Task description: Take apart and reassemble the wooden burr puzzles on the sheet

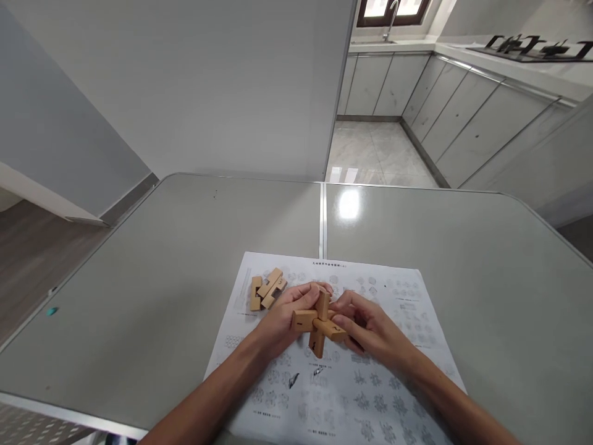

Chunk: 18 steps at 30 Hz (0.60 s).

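A partly interlocked wooden burr puzzle is held above a printed sheet, its notched bars crossing, with numbers such as 1 and 2 on the bar ends. My left hand grips it from the left, thumb on the upright bar and fingers curled behind. From the right, my right hand has its thumb and fingers closed on the puzzle beside the bar marked 2. Its fingertips are partly hidden behind the wood. Loose notched wooden bars lie together on the sheet, just beyond my left hand.
The white printed sheet of small diagrams lies under my hands on a grey folding table. Two dark crumpled scraps rest on it. A teal bit sits near the left table edge. Beyond the table are a wall and kitchen cabinets.
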Motion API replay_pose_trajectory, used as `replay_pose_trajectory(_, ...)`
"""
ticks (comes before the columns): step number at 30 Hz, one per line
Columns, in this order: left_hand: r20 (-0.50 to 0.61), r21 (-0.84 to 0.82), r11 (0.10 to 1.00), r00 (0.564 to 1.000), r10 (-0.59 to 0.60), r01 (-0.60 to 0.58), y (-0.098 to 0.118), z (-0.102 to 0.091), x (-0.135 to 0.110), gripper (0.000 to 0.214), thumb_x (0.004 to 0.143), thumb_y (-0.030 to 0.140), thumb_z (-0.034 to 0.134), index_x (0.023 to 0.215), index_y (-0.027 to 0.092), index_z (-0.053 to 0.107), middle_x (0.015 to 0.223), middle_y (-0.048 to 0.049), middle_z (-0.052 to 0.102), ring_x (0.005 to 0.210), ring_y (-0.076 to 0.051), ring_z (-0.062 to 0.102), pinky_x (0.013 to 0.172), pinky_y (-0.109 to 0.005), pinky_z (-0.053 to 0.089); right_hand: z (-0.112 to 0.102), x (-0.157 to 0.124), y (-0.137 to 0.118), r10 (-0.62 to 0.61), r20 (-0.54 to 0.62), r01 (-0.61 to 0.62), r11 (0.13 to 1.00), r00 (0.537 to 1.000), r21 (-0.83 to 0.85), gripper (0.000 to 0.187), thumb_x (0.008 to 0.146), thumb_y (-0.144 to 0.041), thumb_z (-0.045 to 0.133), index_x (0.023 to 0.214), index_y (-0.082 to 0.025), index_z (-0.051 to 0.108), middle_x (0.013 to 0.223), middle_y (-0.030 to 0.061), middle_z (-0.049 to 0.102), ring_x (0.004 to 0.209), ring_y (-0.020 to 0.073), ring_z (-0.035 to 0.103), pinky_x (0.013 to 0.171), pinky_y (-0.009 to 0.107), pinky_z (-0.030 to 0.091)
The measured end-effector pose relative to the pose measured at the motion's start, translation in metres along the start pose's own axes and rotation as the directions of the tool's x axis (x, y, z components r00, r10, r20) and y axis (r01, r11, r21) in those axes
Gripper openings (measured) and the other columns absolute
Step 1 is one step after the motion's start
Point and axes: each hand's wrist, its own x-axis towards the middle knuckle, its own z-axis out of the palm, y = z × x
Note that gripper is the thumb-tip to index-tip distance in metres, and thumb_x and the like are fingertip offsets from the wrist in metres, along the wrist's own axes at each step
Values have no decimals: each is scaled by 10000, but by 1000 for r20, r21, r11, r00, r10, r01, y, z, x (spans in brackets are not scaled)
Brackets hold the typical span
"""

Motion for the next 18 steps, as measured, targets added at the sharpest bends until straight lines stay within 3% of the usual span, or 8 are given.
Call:
replay_pose_trajectory(4,13,4,1000,1000,-14,13,0,-3,1,360,918,504,724,937,145,727,1114,-89,594,832,-163,600,750,-276,494,0,0,-1,14,75,-17,999,997,28,225,1061,-423,577,989,-220,510,697,-51,645,404,38,416,441,202,323)
replay_pose_trajectory(8,35,-3,999,998,-46,47,0,-1,1,402,913,526,726,949,125,727,1018,-79,604,818,-173,611,763,-296,497,-2,1,-4,58,185,-78,992,981,104,242,1061,-445,564,1030,-208,520,751,-11,696,417,57,535,419,186,374)
replay_pose_trajectory(12,-25,-41,998,999,-46,45,-1,3,3,401,940,518,709,930,120,748,944,-72,638,826,-156,595,801,-277,483,-4,1,-7,110,304,-181,959,946,219,294,1052,-482,556,1031,-189,574,818,42,744,446,87,618,421,199,429)
replay_pose_trajectory(15,-120,-138,990,993,-2,-14,-4,4,7,378,968,497,687,1025,134,775,1047,-116,702,981,-200,632,907,-308,490,-8,1,-8,105,196,-172,914,975,366,372,1014,-532,602,907,-177,629,711,18,698,370,59,518,377,195,351)
replay_pose_trajectory(18,-152,-206,977,988,30,-61,-8,2,11,334,957,440,721,1096,143,782,1217,-150,707,1150,-248,631,1005,-349,483,-13,2,-11,118,-91,-62,880,989,471,396,949,-546,699,811,-180,644,650,-20,620,349,23,344,356,201,305)
